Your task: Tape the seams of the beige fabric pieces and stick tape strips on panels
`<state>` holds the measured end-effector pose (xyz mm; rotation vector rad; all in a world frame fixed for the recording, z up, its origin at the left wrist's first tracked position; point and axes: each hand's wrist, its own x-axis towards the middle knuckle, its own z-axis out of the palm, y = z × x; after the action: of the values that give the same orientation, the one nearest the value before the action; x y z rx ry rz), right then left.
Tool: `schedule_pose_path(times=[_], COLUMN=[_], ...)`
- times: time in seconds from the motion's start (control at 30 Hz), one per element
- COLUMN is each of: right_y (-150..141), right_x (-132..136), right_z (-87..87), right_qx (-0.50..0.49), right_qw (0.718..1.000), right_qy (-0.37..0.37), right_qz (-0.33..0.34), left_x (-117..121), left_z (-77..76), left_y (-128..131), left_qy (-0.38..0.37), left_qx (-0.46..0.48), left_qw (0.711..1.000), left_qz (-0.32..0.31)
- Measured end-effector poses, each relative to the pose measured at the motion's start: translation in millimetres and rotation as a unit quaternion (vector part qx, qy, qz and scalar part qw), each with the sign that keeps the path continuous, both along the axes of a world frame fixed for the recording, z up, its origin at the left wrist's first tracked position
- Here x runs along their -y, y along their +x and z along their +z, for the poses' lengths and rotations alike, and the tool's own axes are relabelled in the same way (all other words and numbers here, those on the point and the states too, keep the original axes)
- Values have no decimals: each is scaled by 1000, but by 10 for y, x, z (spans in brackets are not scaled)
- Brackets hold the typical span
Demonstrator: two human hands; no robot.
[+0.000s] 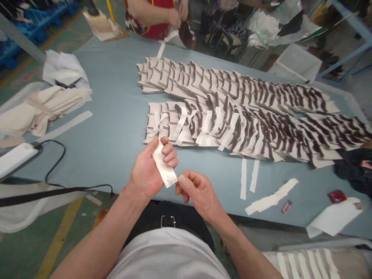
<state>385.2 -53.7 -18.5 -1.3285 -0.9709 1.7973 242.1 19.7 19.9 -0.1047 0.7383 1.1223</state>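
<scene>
A white strip (pixel 165 166) lies across the palm of my left hand (pixel 149 164), with the thumb and curled fingers closed on it. The strip's upper end rises past the thumb toward the table's rows. At its lower corner is my right hand (pixel 199 192), thumb and forefinger pinched together; whether that pinch holds the corner or only touches it I cannot tell. Just beyond my hands runs a row of overlapping pale pieces with dark brown edges (pixel 180 131), several white strips lying on top. A second such row (pixel 186 77) lies behind it.
On the blue-grey table (pixel 110 116) are loose white strips (pixel 243 180), a torn strip (pixel 271 197), a small pink item (pixel 286 206) and a white sheet (pixel 334 217). To the left are a pale bundle (pixel 43 106) and a white power strip (pixel 17 159). Across the table a person (pixel 157 19) works.
</scene>
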Motion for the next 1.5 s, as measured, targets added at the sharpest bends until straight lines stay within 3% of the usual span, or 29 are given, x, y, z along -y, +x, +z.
schedule_pose_path(times=[0.23,0.5,0.77,0.97,1.1,1.5], right_y=[-46,-43,-100,-63,-11,274], right_x=[36,104,49,-16,-108,-282], right_z=[12,-151,-162,-142,-98,-80], right_qx=[-12,46,-19,-56,-99,-26], right_qw=[1000,996,995,993,986,996], right_qy=[-19,-11,-63,-85,-110,15], right_qz=[-11,-81,-69,-66,-77,-82], left_x=[63,70,59,70,46,22], left_z=[-89,-148,-245,-415,-497,-689], left_y=[32,77,71,24,11,-37], left_qy=[45,59,81,157,157,191], left_qx=[-72,-76,-88,-177,-209,-314], left_qw=[996,995,993,971,964,922], left_qz=[3,-8,-15,-38,-54,-119])
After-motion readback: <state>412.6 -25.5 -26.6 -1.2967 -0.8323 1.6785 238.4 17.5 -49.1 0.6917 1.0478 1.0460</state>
